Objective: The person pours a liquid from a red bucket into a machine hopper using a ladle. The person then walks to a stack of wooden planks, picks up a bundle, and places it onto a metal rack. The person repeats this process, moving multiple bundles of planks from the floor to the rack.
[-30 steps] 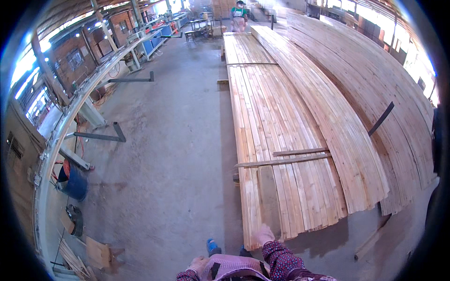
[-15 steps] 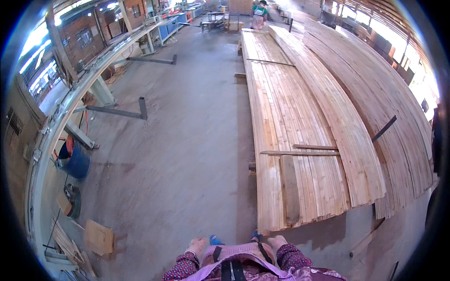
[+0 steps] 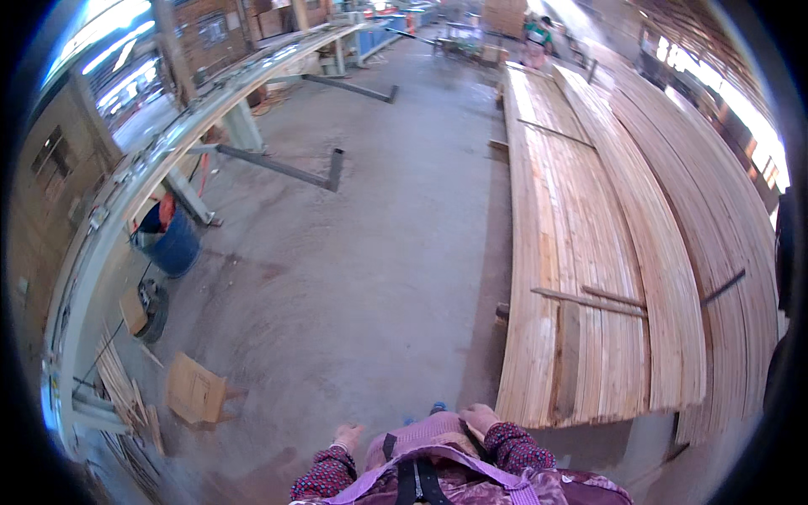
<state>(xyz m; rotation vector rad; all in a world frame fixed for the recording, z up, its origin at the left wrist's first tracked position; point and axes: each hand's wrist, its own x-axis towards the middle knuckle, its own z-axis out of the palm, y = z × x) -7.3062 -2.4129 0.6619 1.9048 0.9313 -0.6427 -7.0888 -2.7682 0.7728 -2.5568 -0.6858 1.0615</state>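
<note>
My left hand (image 3: 348, 436) hangs low in front of me, beside the pink apron (image 3: 412, 438), over the concrete floor. No object shows in it, and its fingers are too blurred to make out. My right hand (image 3: 479, 417) is held at the apron's other side, close to the near end of a stack of long pale wooden boards (image 3: 539, 370) but apparently apart from it. Its fingers are smeared too. Across the boards lie two short wooden strips, the longer one (image 3: 589, 301) nearer me. The tips of my blue footwear (image 3: 438, 407) show beyond the apron.
A long machine frame (image 3: 181, 126) runs along the left, with metal arms (image 3: 278, 167) jutting into the aisle. Beneath it stand a blue bin (image 3: 172, 244), a cardboard piece (image 3: 195, 389) and scrap strips (image 3: 122, 383). More boards (image 3: 715, 227) lie at right. A person (image 3: 536, 42) stands far off.
The view has turned left, so the boards and machine frame sit farther right in the picture. My right hand has come inward toward the apron; my left hand stays low at its side.
</note>
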